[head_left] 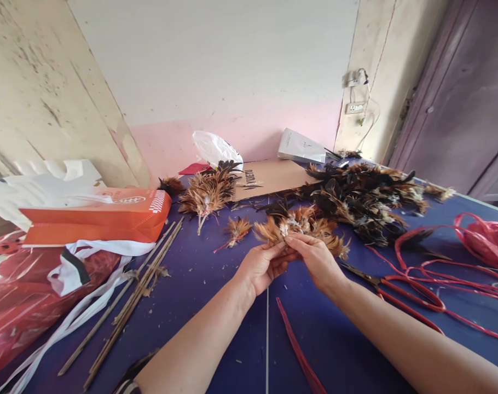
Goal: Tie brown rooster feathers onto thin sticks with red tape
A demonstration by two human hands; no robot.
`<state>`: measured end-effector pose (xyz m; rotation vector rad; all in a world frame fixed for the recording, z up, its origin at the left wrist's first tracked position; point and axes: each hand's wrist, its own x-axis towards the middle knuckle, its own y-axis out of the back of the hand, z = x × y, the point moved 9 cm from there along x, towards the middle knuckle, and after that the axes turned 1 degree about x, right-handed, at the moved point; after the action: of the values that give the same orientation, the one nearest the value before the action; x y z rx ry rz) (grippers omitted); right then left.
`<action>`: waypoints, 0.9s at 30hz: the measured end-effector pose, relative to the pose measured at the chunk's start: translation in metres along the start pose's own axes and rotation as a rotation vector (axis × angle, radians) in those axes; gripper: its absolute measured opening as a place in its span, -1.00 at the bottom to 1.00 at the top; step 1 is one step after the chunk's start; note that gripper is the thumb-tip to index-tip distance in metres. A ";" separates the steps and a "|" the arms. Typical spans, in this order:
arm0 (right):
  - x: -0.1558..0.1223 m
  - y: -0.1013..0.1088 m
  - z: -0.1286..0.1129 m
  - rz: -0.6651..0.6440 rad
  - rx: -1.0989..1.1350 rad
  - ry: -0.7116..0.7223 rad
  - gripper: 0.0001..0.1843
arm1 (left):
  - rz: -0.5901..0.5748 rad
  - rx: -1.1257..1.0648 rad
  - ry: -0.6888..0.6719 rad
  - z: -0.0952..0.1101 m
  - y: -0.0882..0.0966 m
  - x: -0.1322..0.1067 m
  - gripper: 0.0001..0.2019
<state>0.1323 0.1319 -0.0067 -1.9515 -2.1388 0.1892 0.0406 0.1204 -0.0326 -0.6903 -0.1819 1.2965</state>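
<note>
My left hand (267,266) and my right hand (317,258) meet over the middle of the blue table, fingertips pinched together on a small bunch of brown feathers (269,230). Its pale quill ends show at the fingertips. Just behind lies a pile of reddish-brown feathers (310,218), so where the held bunch ends is hard to see. A small feather bunch tied with pink string (237,231) rests to the left of my hands. Scissors with red handles (413,293) lie beside my right forearm. A strip of red plastic ribbon (296,345) is between my forearms.
Dark feathers (355,197) are heaped at the back right, near tangled red plastic string (485,241). A feather duster head on a stick (210,191) lies beside flat cardboard (273,178). Thin sticks (136,298) and an orange bag (97,219) occupy the left.
</note>
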 end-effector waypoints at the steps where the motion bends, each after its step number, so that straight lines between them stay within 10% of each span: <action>1: 0.001 0.002 -0.003 0.020 -0.042 0.049 -0.85 | -0.004 -0.009 0.012 -0.001 0.000 0.000 -0.88; 12: -0.002 -0.003 -0.018 -0.049 -0.305 0.167 -0.77 | -0.023 0.086 -0.048 0.005 0.000 0.002 -0.90; 27: -0.010 -0.027 0.024 -0.499 0.499 -0.448 -0.83 | -0.090 0.117 -0.013 -0.003 -0.003 0.003 -0.92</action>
<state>0.1007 0.1212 -0.0236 -1.1341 -2.4464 1.0265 0.0452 0.1220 -0.0339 -0.5680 -0.1444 1.2153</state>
